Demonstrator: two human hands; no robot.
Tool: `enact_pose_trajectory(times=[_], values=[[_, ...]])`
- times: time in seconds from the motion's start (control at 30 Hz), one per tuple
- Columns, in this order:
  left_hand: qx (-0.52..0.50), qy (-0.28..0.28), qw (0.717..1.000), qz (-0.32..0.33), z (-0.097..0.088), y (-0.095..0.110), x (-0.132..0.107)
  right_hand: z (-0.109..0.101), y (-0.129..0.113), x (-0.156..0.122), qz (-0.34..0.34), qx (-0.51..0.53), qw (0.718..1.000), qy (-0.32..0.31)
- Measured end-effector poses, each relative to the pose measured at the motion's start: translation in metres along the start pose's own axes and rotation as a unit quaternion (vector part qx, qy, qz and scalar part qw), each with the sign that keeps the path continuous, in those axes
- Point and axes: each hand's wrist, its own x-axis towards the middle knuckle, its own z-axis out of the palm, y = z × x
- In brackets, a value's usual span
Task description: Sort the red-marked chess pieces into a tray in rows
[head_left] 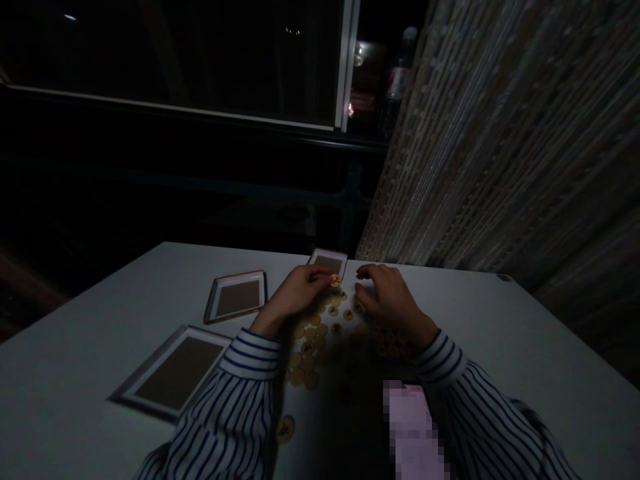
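Between the thumb and fingertips of my left hand [309, 287] is a round xiangqi piece [336, 281] with a red character, raised above the table. To its right, my right hand [390, 293] has thumb and forefinger apart, and nothing shows between them. Below and between both hands, loose xiangqi pieces [307, 347] are scattered, some blank side up and some showing dark characters. Under my right wrist, in shadow, more pieces [393, 343] sit grouped close together. One single piece [285, 429] lies nearer to me, beside my left forearm.
On the white table [510, 347], a large frame [175, 373] and a smaller frame [236, 297] lie at left, with another frame [327, 261] at the back edge. A lit phone [415, 427], blurred, lies near me. A string curtain [465, 133] hangs at right; a bottle [399, 83] stands by the window.
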Motion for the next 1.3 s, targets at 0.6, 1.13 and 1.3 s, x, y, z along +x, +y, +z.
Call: enact_pose_trajectory(times=[0.6,1.13,1.3], values=[[0.095,-0.015,0.995,0.025,0.014,0.004,-0.004,-0.010,0.032,-0.025,0.001,0.004,0.999,-0.036],[0.152,-0.007,0.987,0.045,0.018,0.012,-0.006,-0.041,0.039,-0.030,0.011,-0.001,0.999,-0.033],[0.167,-0.007,0.985,0.048,0.026,0.024,-0.008,-0.045,0.041,-0.030,0.008,0.011,1.000,-0.018]])
